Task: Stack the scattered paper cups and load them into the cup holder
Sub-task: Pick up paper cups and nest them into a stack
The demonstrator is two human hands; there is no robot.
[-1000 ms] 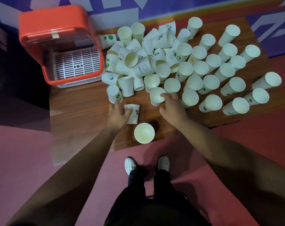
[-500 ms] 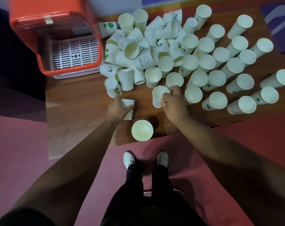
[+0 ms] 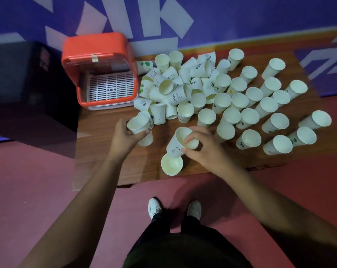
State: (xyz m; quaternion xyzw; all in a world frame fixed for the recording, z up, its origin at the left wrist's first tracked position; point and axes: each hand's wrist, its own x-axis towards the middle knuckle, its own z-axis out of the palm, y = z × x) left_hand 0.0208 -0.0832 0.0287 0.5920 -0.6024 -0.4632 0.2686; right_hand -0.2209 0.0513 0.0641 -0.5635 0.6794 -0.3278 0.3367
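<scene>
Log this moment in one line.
left hand: grips cup | right hand: grips tilted cup near upright cup | cup holder: no cups visible

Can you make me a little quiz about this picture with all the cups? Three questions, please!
1. True or false: the left hand holds a paper cup.
2. What colour is the cup holder? A) green B) orange C) yellow
3. Fill in: the ____ hand holds the tilted cup beside the upright cup at the near edge of the table.
Key: 1 true; 2 B; 3 right hand.
</scene>
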